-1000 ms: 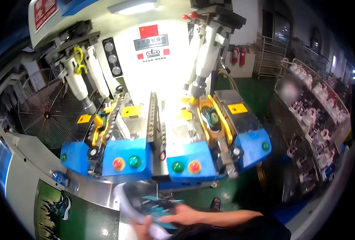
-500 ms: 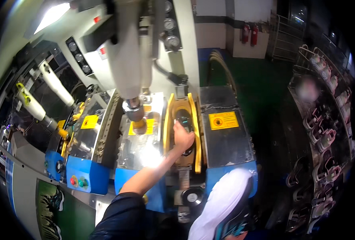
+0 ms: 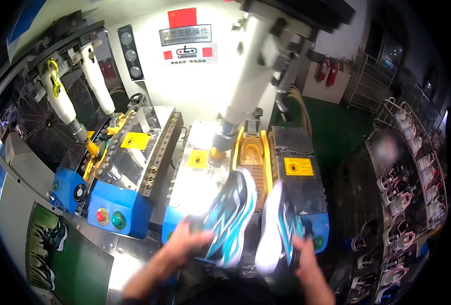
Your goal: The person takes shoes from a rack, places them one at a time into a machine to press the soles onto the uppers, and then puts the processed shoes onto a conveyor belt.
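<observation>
In my left hand (image 3: 182,243) is a black and teal sneaker (image 3: 229,219) with a white sole, gripped around its heel end with the toe pointing away. A matching sneaker (image 3: 289,226) is in my right hand (image 3: 307,258), turned so its white sole faces the first one. Both hands are a little blurred. The shoes are above the near end of the press cradle, whose tan ribbed pad (image 3: 251,156) lies bare between yellow side pads (image 3: 267,155). A white press arm (image 3: 243,81) slants down to the left of the cradle.
At left stands a second press station with a blue control box (image 3: 121,208) bearing red and green buttons. A green-lined mirror or bin (image 3: 78,264) shows shoes at lower left. Racks of shoes (image 3: 401,195) line the right side, and fire extinguishers (image 3: 332,73) hang behind.
My left hand has come out of the cradle with the dark shoe that lay there. The sneaker at lower right has moved up beside it. The whole view has shifted.
</observation>
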A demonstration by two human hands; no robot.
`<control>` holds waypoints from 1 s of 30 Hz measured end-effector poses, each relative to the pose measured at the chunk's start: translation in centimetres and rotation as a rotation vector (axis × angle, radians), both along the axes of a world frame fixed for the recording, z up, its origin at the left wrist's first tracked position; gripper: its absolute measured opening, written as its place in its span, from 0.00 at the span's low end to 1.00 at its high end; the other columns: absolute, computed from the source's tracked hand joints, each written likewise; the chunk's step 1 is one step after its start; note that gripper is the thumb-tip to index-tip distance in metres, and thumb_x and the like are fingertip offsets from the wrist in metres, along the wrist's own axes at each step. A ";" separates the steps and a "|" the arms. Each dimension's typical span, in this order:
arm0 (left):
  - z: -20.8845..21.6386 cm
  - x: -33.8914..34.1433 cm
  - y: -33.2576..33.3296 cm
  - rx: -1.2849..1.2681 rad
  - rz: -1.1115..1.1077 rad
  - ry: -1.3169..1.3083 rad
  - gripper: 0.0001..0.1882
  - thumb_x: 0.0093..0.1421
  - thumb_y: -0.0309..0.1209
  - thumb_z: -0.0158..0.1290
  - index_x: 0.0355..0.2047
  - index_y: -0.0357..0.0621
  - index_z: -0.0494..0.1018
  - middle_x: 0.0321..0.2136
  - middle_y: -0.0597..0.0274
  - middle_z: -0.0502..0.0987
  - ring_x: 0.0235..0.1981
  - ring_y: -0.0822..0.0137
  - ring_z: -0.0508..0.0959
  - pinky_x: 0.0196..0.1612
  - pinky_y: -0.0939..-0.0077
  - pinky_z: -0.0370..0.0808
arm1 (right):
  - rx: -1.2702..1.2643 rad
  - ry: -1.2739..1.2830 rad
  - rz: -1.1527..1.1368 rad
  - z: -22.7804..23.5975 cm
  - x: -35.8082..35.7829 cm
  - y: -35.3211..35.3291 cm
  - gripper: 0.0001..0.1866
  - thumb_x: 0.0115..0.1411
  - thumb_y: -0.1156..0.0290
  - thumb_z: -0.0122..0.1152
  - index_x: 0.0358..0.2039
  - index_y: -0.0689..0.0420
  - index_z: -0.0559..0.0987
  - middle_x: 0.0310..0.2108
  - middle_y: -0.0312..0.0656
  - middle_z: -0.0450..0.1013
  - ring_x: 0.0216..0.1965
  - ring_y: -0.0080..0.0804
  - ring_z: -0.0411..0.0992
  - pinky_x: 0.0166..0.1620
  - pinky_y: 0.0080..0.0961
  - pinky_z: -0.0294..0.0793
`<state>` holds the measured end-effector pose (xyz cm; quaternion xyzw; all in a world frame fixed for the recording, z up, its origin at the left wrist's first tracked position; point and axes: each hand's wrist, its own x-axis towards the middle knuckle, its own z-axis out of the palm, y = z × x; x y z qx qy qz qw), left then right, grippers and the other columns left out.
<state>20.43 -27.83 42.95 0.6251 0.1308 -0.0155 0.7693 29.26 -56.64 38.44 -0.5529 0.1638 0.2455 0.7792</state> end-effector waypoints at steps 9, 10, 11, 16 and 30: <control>-5.5 -21.1 -4.3 -0.341 0.771 0.033 0.30 0.47 0.33 0.57 0.51 0.39 0.62 0.43 0.58 0.70 0.41 0.63 0.73 0.45 0.68 0.71 | -1.024 -0.709 0.457 -2.8 22.0 18.1 0.24 0.52 0.68 0.56 0.44 0.74 0.66 0.39 0.59 0.71 0.39 0.53 0.72 0.45 0.39 0.72; -5.9 -21.6 -4.8 -0.352 0.831 0.111 0.28 0.49 0.33 0.56 0.50 0.39 0.63 0.42 0.58 0.70 0.41 0.63 0.73 0.44 0.68 0.71 | -1.205 -0.944 0.272 -5.8 21.4 18.9 0.26 0.51 0.69 0.56 0.44 0.78 0.65 0.38 0.62 0.70 0.39 0.59 0.70 0.47 0.42 0.70; -6.1 -22.4 -5.2 -0.345 0.889 0.195 0.25 0.50 0.32 0.55 0.49 0.39 0.64 0.41 0.58 0.70 0.40 0.64 0.73 0.43 0.68 0.71 | -1.140 -1.079 0.164 -9.4 20.3 19.7 0.26 0.50 0.69 0.55 0.43 0.79 0.65 0.38 0.64 0.69 0.40 0.63 0.68 0.48 0.45 0.68; -6.8 -25.8 -7.0 -0.341 1.067 0.452 0.15 0.57 0.32 0.48 0.44 0.41 0.67 0.37 0.60 0.72 0.36 0.65 0.74 0.39 0.69 0.73 | -1.133 -1.052 0.467 -8.6 21.1 19.7 0.18 0.47 0.65 0.55 0.24 0.73 0.72 0.29 0.69 0.69 0.42 0.62 0.68 0.48 0.46 0.68; -12.2 -25.1 -1.3 -0.450 0.905 0.601 0.26 0.59 0.37 0.49 0.57 0.45 0.59 0.47 0.60 0.68 0.46 0.65 0.70 0.45 0.72 0.70 | -1.181 -0.749 0.418 -7.0 19.6 19.4 0.32 0.48 0.64 0.59 0.49 0.69 0.60 0.47 0.61 0.65 0.48 0.54 0.68 0.50 0.40 0.69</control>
